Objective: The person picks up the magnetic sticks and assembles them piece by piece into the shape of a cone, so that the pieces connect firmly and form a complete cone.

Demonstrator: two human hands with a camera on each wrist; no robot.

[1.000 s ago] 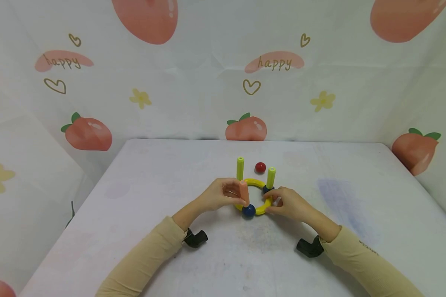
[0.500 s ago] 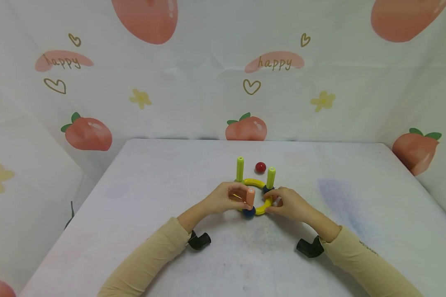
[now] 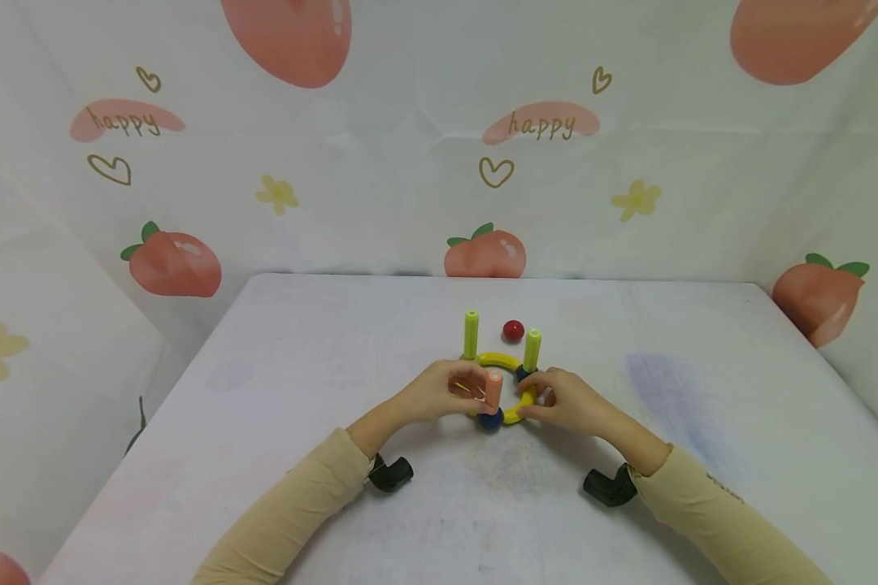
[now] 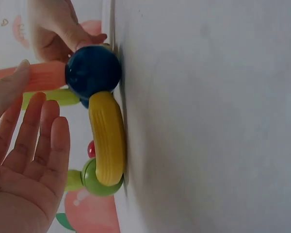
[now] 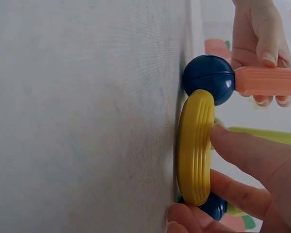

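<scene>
A yellow ring (image 3: 499,358) of curved bars joined by balls lies on the table. At its near side is a blue ball (image 4: 93,72), from which an orange rod (image 5: 266,81) stands upright, touching it. My left hand (image 3: 439,392) pinches that rod between thumb and fingers. On the right, my right hand (image 3: 574,402) grips a yellow curved bar (image 5: 196,148) with thumb and fingers, beside another blue ball (image 5: 214,207). One yellow-green rod (image 3: 532,349) rises from that second blue ball. Another yellow-green rod (image 3: 471,335) stands on a green ball (image 4: 99,177) at the far left.
Behind the ring a loose red ball (image 3: 513,331) rests on the white table (image 3: 380,317). Black wrist-worn devices (image 3: 391,474) hang at both cuffs. A white cloth backdrop (image 3: 380,162) printed with peaches rises at the table's far edge.
My left hand has shifted slightly right and toward me. The orange rod has gone from leaning left to nearly upright on the near blue ball. My right hand stays almost still.
</scene>
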